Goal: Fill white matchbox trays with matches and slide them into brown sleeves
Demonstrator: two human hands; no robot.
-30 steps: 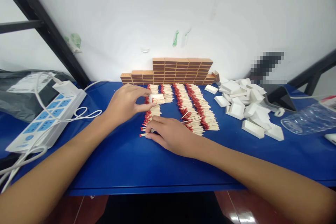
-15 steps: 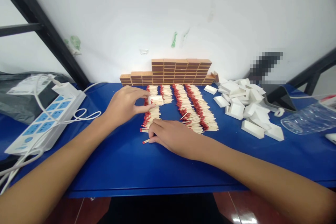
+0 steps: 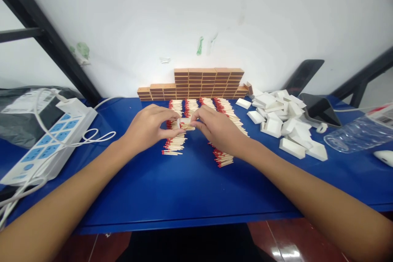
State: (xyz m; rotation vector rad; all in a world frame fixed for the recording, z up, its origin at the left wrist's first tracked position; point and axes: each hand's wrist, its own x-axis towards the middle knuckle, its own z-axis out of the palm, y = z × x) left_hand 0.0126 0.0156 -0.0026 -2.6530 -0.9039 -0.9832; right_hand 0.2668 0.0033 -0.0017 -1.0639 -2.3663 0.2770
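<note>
Between finger and thumb, my left hand (image 3: 150, 127) holds a small white tray (image 3: 183, 122) with red-headed matches in it, above the rows of matches. My right hand (image 3: 217, 129) is at the tray's right end, its thumb and forefinger closed on matches (image 3: 190, 127) at the opening. Below the hands, matches (image 3: 174, 145) with red heads lie in several rows on the blue table (image 3: 184, 196). My right hand covers part of the middle rows.
Matchboxes (image 3: 201, 84) are stacked against the wall. White trays (image 3: 273, 110) lie heaped at the right, near a dark stand (image 3: 319, 110) and a clear plastic bottle (image 3: 353, 137). A power strip (image 3: 50, 143) and white cables lie at the left.
My right hand has moved up from the near end of the rows to the tray, bringing a match. My left hand still holds the tray, slightly lower.
</note>
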